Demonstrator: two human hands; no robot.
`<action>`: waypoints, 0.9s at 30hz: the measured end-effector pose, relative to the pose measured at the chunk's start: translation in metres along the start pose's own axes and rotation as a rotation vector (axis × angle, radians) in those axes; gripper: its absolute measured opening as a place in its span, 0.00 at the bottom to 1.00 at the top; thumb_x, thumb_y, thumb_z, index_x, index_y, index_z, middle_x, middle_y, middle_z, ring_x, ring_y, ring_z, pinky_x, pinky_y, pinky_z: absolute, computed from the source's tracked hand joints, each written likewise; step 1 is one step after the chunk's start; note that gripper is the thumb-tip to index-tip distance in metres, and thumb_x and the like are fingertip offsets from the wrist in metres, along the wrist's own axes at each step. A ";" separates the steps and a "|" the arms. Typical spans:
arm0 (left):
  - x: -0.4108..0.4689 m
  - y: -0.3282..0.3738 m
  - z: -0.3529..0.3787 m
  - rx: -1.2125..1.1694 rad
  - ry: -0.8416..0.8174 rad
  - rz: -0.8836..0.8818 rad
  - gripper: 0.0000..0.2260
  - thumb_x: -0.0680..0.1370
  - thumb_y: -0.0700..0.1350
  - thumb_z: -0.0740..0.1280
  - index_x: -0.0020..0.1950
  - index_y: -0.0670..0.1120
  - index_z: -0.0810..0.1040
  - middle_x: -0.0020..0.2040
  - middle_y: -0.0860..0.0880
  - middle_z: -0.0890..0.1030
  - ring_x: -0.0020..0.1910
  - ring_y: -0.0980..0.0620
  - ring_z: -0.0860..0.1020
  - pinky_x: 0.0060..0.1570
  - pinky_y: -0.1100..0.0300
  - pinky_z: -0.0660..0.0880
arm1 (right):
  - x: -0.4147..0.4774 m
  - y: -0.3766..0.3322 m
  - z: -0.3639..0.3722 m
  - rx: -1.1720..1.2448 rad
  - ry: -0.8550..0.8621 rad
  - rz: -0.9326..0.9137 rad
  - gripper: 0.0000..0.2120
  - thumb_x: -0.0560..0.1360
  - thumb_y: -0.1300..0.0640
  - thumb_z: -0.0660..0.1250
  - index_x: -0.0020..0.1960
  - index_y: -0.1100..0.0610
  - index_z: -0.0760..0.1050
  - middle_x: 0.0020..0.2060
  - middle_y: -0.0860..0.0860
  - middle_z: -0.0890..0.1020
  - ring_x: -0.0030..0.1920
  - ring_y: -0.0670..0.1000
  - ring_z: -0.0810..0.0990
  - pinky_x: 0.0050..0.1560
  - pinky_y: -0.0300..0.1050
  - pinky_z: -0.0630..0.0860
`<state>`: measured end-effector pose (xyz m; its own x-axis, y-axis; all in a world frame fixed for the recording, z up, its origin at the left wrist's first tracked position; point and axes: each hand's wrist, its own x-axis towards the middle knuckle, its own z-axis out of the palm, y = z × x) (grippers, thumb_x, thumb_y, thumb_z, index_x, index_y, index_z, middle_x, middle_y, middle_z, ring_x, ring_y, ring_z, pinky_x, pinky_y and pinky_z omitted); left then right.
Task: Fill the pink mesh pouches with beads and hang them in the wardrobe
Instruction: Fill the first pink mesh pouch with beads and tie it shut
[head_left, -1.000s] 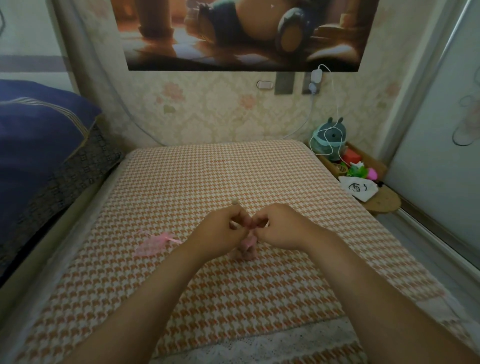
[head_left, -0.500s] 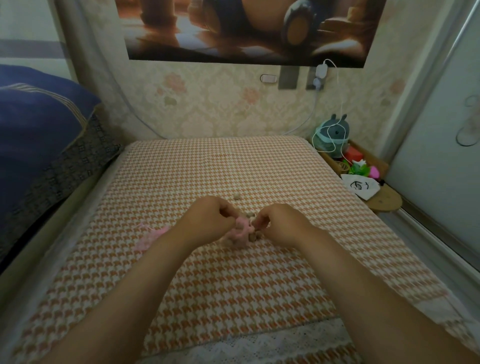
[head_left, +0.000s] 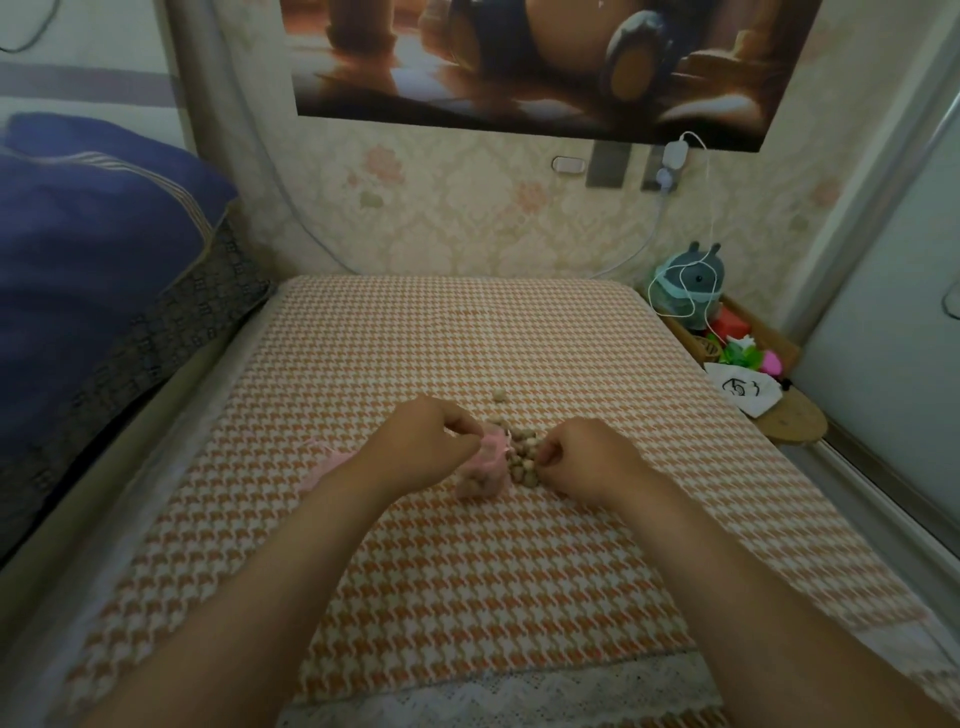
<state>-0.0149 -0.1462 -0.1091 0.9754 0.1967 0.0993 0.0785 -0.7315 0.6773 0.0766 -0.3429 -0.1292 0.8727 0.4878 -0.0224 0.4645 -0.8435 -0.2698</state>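
A pink mesh pouch (head_left: 485, 467) with brown beads inside lies on the houndstooth bed cover (head_left: 467, 561). My left hand (head_left: 426, 441) pinches the pouch's upper edge. A small heap of loose brown beads (head_left: 522, 457) lies just right of the pouch. My right hand (head_left: 587, 457) is at the heap with curled fingers, pinching beads at its fingertips. One stray bead (head_left: 500, 396) sits a little farther back. A second, flat pink pouch (head_left: 322, 462) lies to the left, partly hidden behind my left forearm.
A blue quilt (head_left: 88, 249) is piled at the left. A wooden bedside shelf (head_left: 779, 415) at the right holds a grey plush toy (head_left: 691, 283), a white drawstring bag (head_left: 743, 387) and small toys. A pale wardrobe door (head_left: 893, 312) stands at far right.
My hands have parted: the pouch has come down onto the cover under my left hand, and my right hand has moved right onto the bead heap. The camera has tilted down slightly.
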 end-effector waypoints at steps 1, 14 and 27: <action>0.000 0.001 0.002 -0.007 0.003 0.003 0.06 0.75 0.46 0.69 0.49 0.50 0.85 0.50 0.55 0.84 0.42 0.58 0.80 0.47 0.60 0.78 | -0.001 -0.001 -0.003 0.017 0.030 0.004 0.06 0.74 0.51 0.70 0.47 0.47 0.85 0.46 0.44 0.85 0.46 0.48 0.82 0.48 0.46 0.80; 0.003 -0.002 0.001 -0.091 -0.085 0.061 0.12 0.76 0.39 0.66 0.57 0.49 0.84 0.51 0.52 0.84 0.48 0.58 0.79 0.54 0.60 0.76 | -0.017 -0.052 -0.024 0.108 0.180 -0.311 0.10 0.76 0.44 0.68 0.53 0.44 0.83 0.48 0.42 0.78 0.48 0.44 0.77 0.48 0.49 0.77; 0.006 -0.002 0.002 -0.040 -0.069 0.027 0.11 0.75 0.41 0.67 0.52 0.50 0.86 0.41 0.51 0.86 0.42 0.53 0.83 0.47 0.56 0.80 | -0.014 -0.047 -0.018 0.021 -0.037 -0.290 0.11 0.77 0.50 0.65 0.57 0.43 0.82 0.65 0.49 0.75 0.64 0.52 0.75 0.54 0.50 0.76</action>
<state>-0.0094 -0.1446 -0.1112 0.9890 0.1313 0.0684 0.0454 -0.7089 0.7039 0.0457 -0.3140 -0.0990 0.6972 0.7165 0.0233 0.6906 -0.6626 -0.2899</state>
